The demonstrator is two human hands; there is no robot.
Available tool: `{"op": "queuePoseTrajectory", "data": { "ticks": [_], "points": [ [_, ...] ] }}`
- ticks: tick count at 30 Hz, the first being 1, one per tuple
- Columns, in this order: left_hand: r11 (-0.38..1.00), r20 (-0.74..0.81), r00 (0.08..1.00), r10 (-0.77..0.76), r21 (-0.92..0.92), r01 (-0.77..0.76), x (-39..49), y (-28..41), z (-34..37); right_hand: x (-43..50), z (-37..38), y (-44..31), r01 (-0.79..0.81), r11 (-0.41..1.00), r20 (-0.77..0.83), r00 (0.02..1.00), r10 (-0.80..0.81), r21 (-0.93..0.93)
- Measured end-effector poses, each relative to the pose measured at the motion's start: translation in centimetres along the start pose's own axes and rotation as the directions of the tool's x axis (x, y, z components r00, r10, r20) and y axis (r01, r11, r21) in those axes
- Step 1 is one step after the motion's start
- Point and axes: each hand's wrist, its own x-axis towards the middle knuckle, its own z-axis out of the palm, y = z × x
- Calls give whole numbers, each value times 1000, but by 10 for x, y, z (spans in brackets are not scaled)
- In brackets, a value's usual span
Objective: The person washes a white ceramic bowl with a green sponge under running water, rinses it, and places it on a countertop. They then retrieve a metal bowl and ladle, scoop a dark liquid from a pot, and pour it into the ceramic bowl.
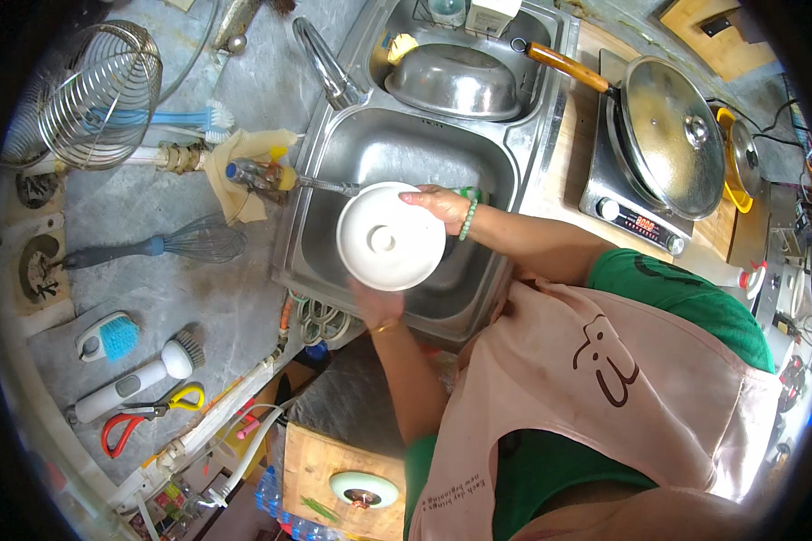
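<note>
A white round lid (pixel 406 216) with a small central knob is above the steel sink basin (pixel 474 155). My right hand (pixel 436 205), wearing a green bead bracelet, grips its upper right rim. My left hand (pixel 377 304), with a thin gold bracelet, is blurred at the lid's lower edge; whether it grips the rim I cannot tell. The end of a flexible metal tap hose (pixel 328 185) reaches the lid's upper left edge. A green and white item (pixel 468 194) lies partly hidden behind my right wrist.
A second basin holds an upturned steel bowl (pixel 453 80). The curved faucet (pixel 328 71) stands beside the basins. A lidded pan (pixel 673 138) sits on an induction cooker (pixel 633 216) at right. A whisk (pixel 155 247), brushes (pixel 142 385) and scissors (pixel 150 410) are at left.
</note>
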Motion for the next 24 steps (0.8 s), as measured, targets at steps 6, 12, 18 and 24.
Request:
{"op": "queuePoseTrajectory", "data": {
  "ticks": [6, 12, 18, 24],
  "points": [
    [919, 126, 974, 188, 327, -220, -11, 5, 40, -8, -3, -6, 62, 995, -36, 997, -65, -78],
    [912, 33, 968, 249, 329, -246, -21, 15, 58, -19, 21, -22, 66, 991, -2, 998, -67, -115],
    [795, -89, 956, 278, 580, -177, -17, 35, 64, -46, 53, -29, 173, 956, 81, 984, -158, -236],
    [994, 152, 988, 36, 95, -50, -37, 23, 63, -78, 71, -3, 639, -491, 789, 583, -192, -592]
  ]
}}
